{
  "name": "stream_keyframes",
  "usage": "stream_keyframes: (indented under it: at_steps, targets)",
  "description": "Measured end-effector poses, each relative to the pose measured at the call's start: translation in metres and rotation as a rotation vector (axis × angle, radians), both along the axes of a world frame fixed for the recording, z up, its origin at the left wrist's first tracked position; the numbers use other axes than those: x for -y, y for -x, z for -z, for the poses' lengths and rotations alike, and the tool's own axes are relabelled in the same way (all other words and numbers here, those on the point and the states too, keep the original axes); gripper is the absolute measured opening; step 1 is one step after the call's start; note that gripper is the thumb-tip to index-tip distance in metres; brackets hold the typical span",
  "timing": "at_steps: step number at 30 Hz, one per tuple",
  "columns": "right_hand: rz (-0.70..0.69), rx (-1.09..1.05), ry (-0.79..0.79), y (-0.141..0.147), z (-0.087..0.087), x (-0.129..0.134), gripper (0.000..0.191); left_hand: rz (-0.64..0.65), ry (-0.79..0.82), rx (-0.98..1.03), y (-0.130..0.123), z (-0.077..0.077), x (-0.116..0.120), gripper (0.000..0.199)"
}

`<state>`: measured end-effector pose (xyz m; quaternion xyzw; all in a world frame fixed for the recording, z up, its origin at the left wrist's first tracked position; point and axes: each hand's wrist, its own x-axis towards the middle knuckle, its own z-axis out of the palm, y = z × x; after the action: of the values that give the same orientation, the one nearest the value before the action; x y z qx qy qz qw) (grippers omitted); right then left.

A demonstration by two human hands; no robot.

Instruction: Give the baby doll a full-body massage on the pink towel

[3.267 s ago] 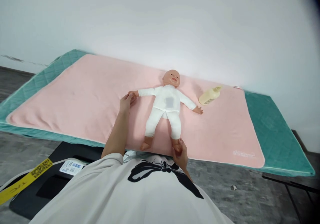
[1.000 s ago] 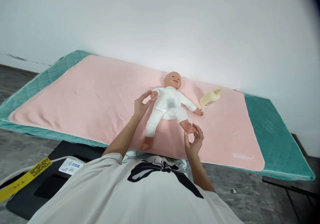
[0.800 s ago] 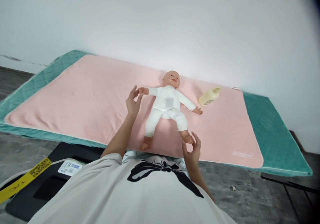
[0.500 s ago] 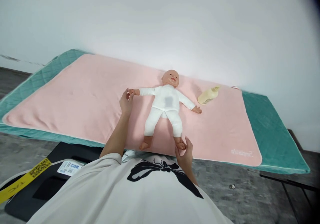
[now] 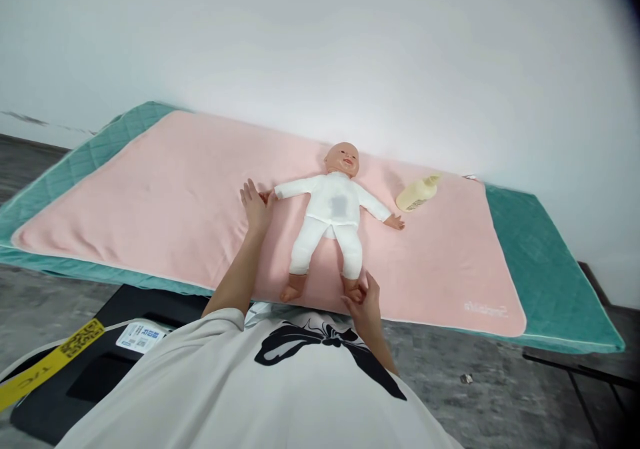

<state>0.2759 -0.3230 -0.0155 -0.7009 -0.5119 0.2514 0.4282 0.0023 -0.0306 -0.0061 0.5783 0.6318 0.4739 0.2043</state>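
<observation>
One bald doll with a pinkish head, hands and feet and a white cloth body (image 5: 333, 192) lies face up on one pale pink rectangular blanket (image 5: 440, 262). Its two feet come close to the near edge; its head lies close to the far edge, before the white wall (image 5: 320, 49). Its two arms are spread and its two legs are slightly apart. A broad stretch of pink runs out to the person's left of the doll, and a shorter one to the right, beyond one pale yellow bottle with a pointed top (image 5: 419, 194). The bottle lies on its side near the doll's outstretched arm, apart from it. Under the blanket, one teal quilted pad (image 5: 540, 255) shows most widely at both ends and as a narrow strip along the front.

Two hands are at the doll. The left hand (image 5: 257, 210) has its fingers stretched and loosely parted, touching the doll's hand on that side; whether it grips cannot be told. The right hand (image 5: 367, 305) is curled, its thumb and fingers closed about the doll's foot on the right, beside the front edge.

Below, one black flat object (image 5: 105, 375) bears one yellow strip (image 5: 60, 362) and one white label (image 5: 140, 337). One small scrap (image 5: 466, 379) lies on the grey floor (image 5: 430, 355).
</observation>
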Motion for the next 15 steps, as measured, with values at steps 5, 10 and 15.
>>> stream_keyframes:
  at_steps: [5,10,15]
  targets:
    - [0.185,-0.292,-0.061,-0.025,-0.018,-0.044,0.063,0.092,-0.058,-0.115,-0.028,-0.017,0.006,0.075]
    - [0.286,-0.724,-0.086,-0.045,-0.015,-0.12,0.055,0.547,-0.173,-0.256,-0.072,-0.044,0.012,0.059]
    - [0.172,-0.789,-0.029,-0.043,-0.005,-0.172,0.04,0.839,-0.233,-0.382,-0.104,-0.057,0.009,0.049]
